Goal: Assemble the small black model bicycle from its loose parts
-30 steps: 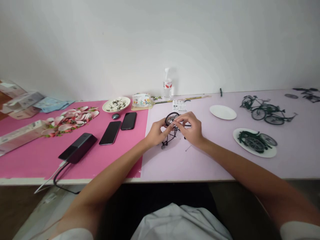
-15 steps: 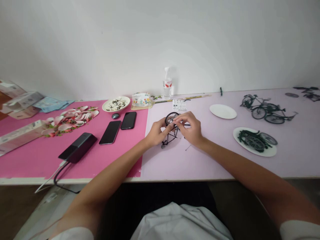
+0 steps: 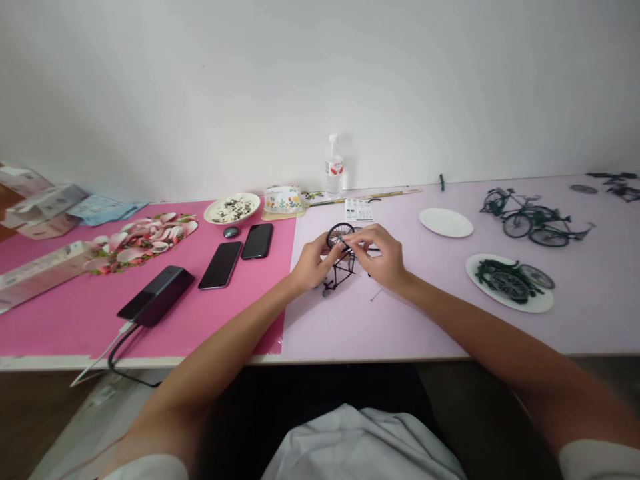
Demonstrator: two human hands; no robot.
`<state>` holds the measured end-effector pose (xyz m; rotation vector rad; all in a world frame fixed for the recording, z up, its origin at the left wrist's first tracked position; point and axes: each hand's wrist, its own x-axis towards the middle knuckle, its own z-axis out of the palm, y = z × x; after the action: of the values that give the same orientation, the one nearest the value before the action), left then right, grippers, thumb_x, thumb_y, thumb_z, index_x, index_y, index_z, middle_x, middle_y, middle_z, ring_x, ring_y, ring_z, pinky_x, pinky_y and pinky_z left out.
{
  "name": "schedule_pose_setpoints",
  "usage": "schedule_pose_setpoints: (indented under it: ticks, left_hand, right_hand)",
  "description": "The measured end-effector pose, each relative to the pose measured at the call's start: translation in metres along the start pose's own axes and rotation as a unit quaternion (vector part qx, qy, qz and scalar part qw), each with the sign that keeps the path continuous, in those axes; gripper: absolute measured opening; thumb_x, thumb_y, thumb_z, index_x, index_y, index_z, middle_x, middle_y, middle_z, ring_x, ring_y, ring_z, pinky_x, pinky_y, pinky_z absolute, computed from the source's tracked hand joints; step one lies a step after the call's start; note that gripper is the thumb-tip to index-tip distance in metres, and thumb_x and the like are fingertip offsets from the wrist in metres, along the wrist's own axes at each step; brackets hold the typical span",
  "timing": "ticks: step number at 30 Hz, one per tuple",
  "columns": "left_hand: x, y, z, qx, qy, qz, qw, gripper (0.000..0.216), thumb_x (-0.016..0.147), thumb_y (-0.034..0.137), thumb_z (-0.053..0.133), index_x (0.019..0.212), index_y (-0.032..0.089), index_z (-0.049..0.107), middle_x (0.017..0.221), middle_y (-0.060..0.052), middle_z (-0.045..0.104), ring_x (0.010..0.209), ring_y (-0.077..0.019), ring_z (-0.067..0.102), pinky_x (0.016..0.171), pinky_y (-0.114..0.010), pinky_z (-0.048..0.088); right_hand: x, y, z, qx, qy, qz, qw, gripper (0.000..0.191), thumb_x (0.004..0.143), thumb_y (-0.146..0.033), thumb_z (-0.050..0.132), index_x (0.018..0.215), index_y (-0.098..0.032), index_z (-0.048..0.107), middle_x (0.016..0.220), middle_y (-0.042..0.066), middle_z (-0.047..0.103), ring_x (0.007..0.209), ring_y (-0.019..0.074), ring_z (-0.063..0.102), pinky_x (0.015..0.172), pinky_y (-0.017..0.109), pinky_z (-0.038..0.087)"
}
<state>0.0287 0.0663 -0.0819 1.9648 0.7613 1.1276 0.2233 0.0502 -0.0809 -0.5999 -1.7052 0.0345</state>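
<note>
A small black model bicycle (image 3: 341, 267), partly built, stands on the lilac table (image 3: 380, 327) in front of me. My left hand (image 3: 313, 262) is pinched on its frame just under the spoked wheel (image 3: 338, 233). My right hand (image 3: 380, 255) is pinched at the wheel's hub from the right, fingertips meeting those of the left hand. What the right fingertips hold is too small to make out. A thin pin (image 3: 375, 295) lies on the table below my right wrist.
A plate of dark green bicycle parts (image 3: 510, 283), an empty white plate (image 3: 446, 223) and two finished green model bicycles (image 3: 531, 217) lie to the right. On the pink mat to the left are two phones (image 3: 239, 253), a power bank (image 3: 156, 295) and a dish of small pieces (image 3: 232, 208). Behind stand a bottle (image 3: 334, 167) and an instruction sheet (image 3: 359, 211).
The model's wheel has shifted a little up and to the left between my fingers. Both hands stay pinched at the same spot.
</note>
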Motion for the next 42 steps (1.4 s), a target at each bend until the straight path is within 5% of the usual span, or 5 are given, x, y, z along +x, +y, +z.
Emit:
schedule_pose_setpoints:
  ticks: [16, 21, 28, 42]
  left_hand:
    - [0.011, -0.025, -0.015, 0.004, 0.170, 0.000, 0.985, 0.049, 0.103, 0.063, 0.058, 0.121, 0.018, 0.055, 0.108, -0.013, 0.078, 0.099, -0.0244, 0.082, 0.090, -0.037, 0.065]
    - [0.012, -0.034, -0.018, 0.008, 0.181, 0.000, 0.983, 0.044, 0.105, 0.060, 0.056, 0.121, 0.019, 0.051, 0.109, -0.013, 0.079, 0.101, -0.0239, 0.082, 0.092, -0.037, 0.064]
    - [0.010, -0.031, -0.020, 0.061, 0.187, -0.001, 0.980, 0.038, 0.106, 0.057, 0.056, 0.115, 0.020, 0.050, 0.111, -0.016, 0.080, 0.101, -0.0240, 0.080, 0.086, -0.035, 0.061]
    - [0.004, -0.023, -0.014, 0.111, 0.176, 0.004, 0.978, 0.031, 0.108, 0.051, 0.055, 0.111, 0.022, 0.049, 0.113, -0.016, 0.080, 0.101, -0.0246, 0.079, 0.084, -0.037, 0.060]
  right_hand:
    - [0.001, 0.028, -0.010, -0.088, -0.047, 0.025, 0.995, 0.015, 0.092, -0.015, 0.066, 0.098, -0.028, 0.071, 0.103, 0.008, 0.075, 0.101, 0.0287, 0.065, 0.064, 0.039, 0.057]
    - [-0.004, 0.034, -0.010, -0.104, -0.128, 0.000, 0.986, 0.012, 0.092, -0.018, 0.070, 0.094, -0.028, 0.076, 0.096, 0.006, 0.074, 0.099, 0.0269, 0.065, 0.081, 0.043, 0.059]
    - [-0.011, 0.037, -0.012, -0.096, -0.337, 0.016, 0.936, 0.014, 0.098, -0.032, 0.071, 0.096, -0.028, 0.084, 0.087, 0.004, 0.077, 0.087, 0.0223, 0.068, 0.072, 0.035, 0.053]
    - [-0.021, 0.044, -0.004, -0.078, -0.379, 0.041, 0.921, 0.016, 0.101, -0.034, 0.072, 0.097, -0.029, 0.086, 0.088, 0.005, 0.075, 0.094, 0.0244, 0.067, 0.074, 0.036, 0.054]
